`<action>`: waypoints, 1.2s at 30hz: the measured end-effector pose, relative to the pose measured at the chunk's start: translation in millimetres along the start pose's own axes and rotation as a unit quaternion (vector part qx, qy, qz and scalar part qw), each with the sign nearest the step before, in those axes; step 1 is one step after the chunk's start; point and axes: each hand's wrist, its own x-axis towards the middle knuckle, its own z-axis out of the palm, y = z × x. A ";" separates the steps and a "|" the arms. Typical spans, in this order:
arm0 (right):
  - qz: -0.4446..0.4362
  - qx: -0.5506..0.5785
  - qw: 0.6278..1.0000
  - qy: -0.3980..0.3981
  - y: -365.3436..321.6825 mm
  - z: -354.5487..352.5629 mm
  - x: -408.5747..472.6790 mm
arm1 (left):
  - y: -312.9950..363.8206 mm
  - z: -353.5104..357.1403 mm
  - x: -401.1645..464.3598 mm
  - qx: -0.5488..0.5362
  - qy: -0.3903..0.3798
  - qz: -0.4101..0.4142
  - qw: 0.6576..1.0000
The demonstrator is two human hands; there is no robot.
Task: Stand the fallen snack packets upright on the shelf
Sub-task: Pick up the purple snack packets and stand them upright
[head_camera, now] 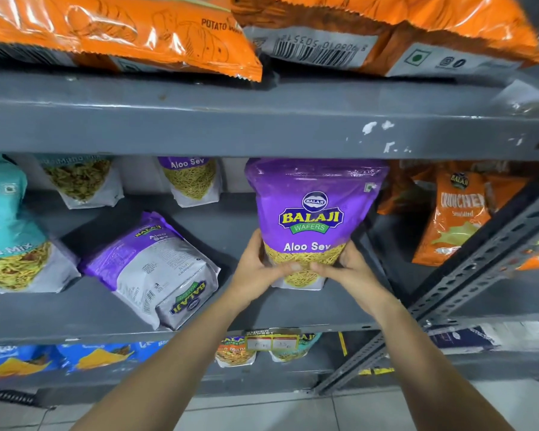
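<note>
Purple Aloo Sev packet (311, 219) stands upright near the shelf's (262, 309) front edge; my left hand (257, 269) and right hand (349, 270) clasp its lower sides, fingers curled around it.

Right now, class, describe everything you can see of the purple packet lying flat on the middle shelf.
The fallen purple packet is a glossy plastic Balaji Aloo Sev pouch lying back-side up on the grey middle shelf, angled, with its base toward the front edge. Purple top, silvery-white printed back panel with a barcode. Neither hand touches it.
</note>
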 end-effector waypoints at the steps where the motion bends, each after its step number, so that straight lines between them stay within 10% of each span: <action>1: -0.006 0.007 1.000 -0.002 -3.1 -0.3 2.4 | 0.2 0.0 3.4 0.020 -0.005 -0.003 1.000; 18: -0.115 0.159 0.975 0.101 -71.9 -3.3 9.3 | 79.0 -4.2 37.0 0.004 0.000 0.009 1.000; 29: -0.247 0.074 0.847 0.466 -76.5 36.1 -25.9 | 112.2 -58.1 13.3 0.043 0.235 0.093 0.967; 33: -0.282 -0.009 0.893 0.351 -38.1 104.8 -51.4 | 54.5 -126.2 -57.5 0.253 0.411 -0.005 0.876; 36: -0.223 -0.021 0.948 0.226 -34.9 161.9 -28.2 | 13.1 -158.7 -81.7 0.201 0.500 -0.167 0.825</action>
